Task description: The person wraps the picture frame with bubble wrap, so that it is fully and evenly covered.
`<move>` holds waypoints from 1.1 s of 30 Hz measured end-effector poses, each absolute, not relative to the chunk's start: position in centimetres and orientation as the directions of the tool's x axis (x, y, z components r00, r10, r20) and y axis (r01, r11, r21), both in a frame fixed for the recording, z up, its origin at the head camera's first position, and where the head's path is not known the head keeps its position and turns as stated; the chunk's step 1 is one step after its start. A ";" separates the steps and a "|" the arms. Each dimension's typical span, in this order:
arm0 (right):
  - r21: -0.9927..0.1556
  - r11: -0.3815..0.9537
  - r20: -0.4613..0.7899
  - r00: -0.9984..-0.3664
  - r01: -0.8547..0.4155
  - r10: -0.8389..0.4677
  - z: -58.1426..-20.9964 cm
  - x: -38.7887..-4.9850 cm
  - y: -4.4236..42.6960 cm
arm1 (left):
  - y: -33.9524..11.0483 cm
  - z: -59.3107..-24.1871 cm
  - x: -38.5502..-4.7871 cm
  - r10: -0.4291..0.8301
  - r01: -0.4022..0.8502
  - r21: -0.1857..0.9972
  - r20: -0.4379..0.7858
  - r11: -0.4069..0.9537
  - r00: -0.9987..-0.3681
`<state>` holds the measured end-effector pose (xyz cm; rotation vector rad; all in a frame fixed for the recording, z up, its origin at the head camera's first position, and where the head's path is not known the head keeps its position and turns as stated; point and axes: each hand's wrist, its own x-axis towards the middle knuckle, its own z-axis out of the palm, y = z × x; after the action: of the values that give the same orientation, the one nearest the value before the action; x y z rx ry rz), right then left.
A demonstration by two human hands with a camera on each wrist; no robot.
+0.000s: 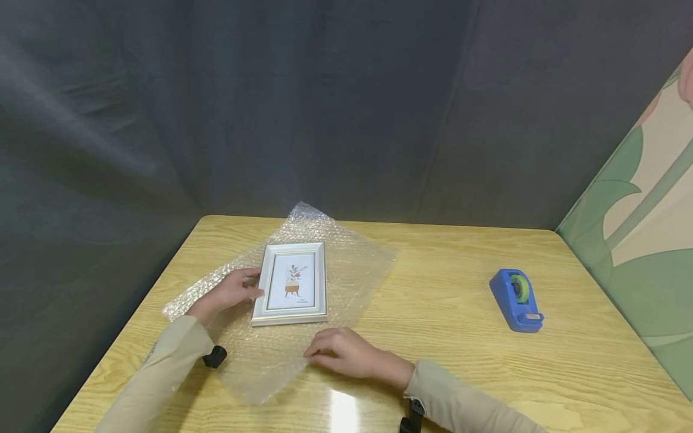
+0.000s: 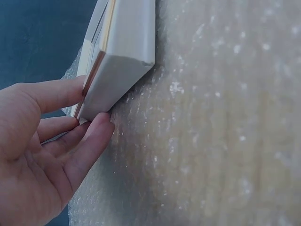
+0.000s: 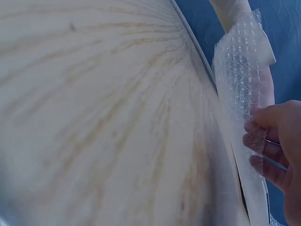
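Observation:
A white picture frame (image 1: 293,317) with a potted-plant print lies face up on a sheet of clear bubble wrap (image 1: 354,258). My left hand (image 1: 231,290) holds the frame's left edge; in the left wrist view, the fingers (image 2: 61,94) meet the edge of the frame (image 2: 127,42) at its corner. Below the frame's lower right corner, my right hand (image 1: 349,355) pinches the near edge of the wrap. From the right wrist, the bubble wrap (image 3: 242,70) rises off the table between thumb and fingers (image 3: 273,150), which show partly through it.
A blue tape dispenser (image 1: 511,304) with a green roll stands on the right of the wooden table (image 1: 444,282). Dark cloth (image 1: 335,108) hangs behind and along the left. A panel with a leaf pattern (image 1: 649,240) borders the right side.

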<state>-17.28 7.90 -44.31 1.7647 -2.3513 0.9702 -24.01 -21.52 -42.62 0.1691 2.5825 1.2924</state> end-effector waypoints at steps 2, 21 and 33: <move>-0.464 0.164 0.383 -0.364 -0.871 -0.849 -43.7 -17.0 7.8 | -21.5 -42.2 -23.7 0.224 -0.008 0.816 -0.168 0.578 -0.960; -0.599 0.116 0.438 -0.445 -0.792 -0.781 -41.8 -17.7 7.8 | -21.4 -42.3 -23.7 0.275 0.035 0.851 -0.130 0.524 -0.953; -0.666 0.137 0.509 -0.581 -0.733 -0.635 -41.4 -17.5 9.6 | -18.4 -41.9 -23.2 0.370 0.074 0.846 -0.151 0.528 -0.917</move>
<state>-17.46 9.59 -41.41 1.3830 -2.2878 1.4429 -23.22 -18.44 -41.91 0.3684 2.4591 1.3390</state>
